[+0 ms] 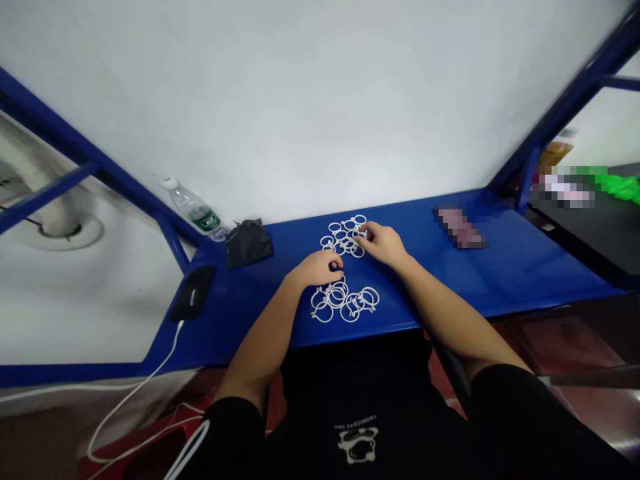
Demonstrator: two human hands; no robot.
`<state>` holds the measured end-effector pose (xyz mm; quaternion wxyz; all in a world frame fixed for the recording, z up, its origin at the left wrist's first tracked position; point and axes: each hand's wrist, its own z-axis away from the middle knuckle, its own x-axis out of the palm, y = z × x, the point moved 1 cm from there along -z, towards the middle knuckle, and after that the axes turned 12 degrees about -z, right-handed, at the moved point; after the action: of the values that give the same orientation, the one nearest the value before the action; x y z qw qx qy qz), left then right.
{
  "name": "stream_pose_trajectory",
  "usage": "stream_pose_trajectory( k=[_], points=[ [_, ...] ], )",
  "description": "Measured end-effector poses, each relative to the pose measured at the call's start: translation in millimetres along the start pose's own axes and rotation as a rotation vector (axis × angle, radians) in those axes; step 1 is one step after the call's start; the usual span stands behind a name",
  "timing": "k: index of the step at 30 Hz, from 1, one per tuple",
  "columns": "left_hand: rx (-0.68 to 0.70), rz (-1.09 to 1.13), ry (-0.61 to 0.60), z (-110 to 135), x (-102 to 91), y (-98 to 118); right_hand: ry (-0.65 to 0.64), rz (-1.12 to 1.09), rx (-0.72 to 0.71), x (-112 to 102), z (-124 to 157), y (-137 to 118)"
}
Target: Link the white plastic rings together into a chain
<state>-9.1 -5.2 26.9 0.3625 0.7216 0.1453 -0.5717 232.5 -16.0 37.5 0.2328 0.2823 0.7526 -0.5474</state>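
Observation:
Two groups of thin white plastic rings with small clip-like tabs lie on the blue table. My right hand (383,244) is at the far group (341,235), thumb and fingertips pinched at a ring on its right side. My left hand (318,268) is between the two groups, with its fingers curled and a gap showing between thumb and fingers. Just below its thumb, the near group (336,293) overlaps in a loose pile. No ring is clearly visible in the left hand, and its palm is hidden.
On the table's left are a black power bank (193,293) with a white cable (173,347), a crumpled black bag (249,243) and a clear bottle (200,215). A blurred pinkish object (459,227) lies to the right. Blue metal frame bars (530,170) flank the white back wall.

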Motion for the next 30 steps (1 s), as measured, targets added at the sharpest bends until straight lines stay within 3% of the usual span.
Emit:
stream_pose_trajectory(
  k=[3, 6, 8, 13, 15, 30],
  points=[
    [-0.018, -0.025, -0.050, 0.0, 2.1, -0.7, -0.071, 0.005, -0.065, 4.8, 2.1, -3.6],
    [-0.060, -0.057, 0.006, -2.3, 5.5, 0.2, -0.143, -0.014, -0.135, 10.5, 4.5, -5.7],
    [-0.097, -0.074, 0.109, -4.6, 7.1, 0.7, -0.176, -0.050, -0.181, 13.3, 5.7, -5.4],
    [-0.238, -0.077, 0.497, -8.4, 7.3, -0.4, -0.235, -0.174, -0.294, 15.7, 7.5, -2.7],
    [-0.262, -0.080, 0.576, -8.6, 7.4, -1.3, -0.249, -0.213, -0.337, 15.7, 7.8, -2.2],
    [-0.159, 0.033, 0.692, -12.9, 18.3, -10.6, -0.288, -0.094, -0.349, 17.8, 5.8, -1.0]
  ],
)
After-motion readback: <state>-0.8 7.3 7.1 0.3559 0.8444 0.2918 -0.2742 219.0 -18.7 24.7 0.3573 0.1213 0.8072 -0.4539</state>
